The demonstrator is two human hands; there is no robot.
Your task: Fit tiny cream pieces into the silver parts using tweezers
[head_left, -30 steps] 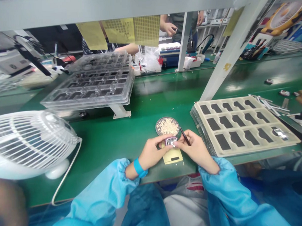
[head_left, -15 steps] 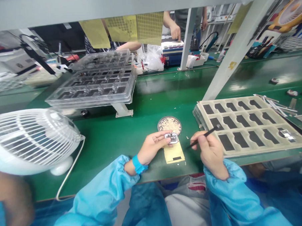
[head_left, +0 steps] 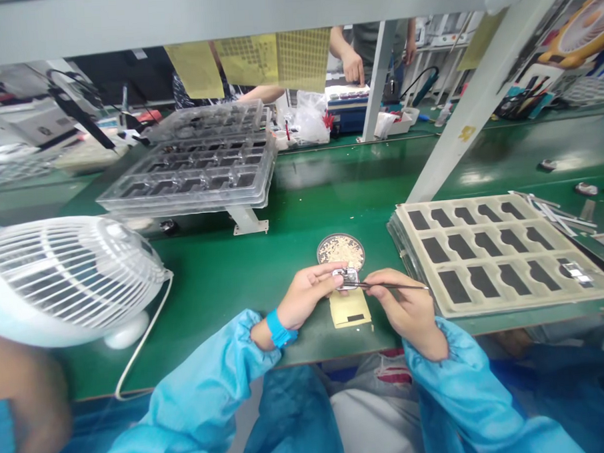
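My left hand [head_left: 305,294] holds a small white-rimmed device [head_left: 345,278] between thumb and fingers, over the near edge of a round dish [head_left: 339,246] of small pale pieces. Dark tweezers [head_left: 397,286] are gripped in my right hand [head_left: 404,310], with their tips at the right side of the device. Below the device lies a yellow pad [head_left: 350,310] with a small black strip on it. What the tips touch is too small to tell.
A cream tray [head_left: 483,258] with dark slots stands at the right. Clear trays [head_left: 190,178] are stacked on the raised shelf at the left, behind a white fan [head_left: 74,276]. Across the bench a person's hand [head_left: 352,67] touches small items.
My right hand has moved left and turned the tweezers, so their tips now meet the device. My left hand still holds the device in nearly the same place.
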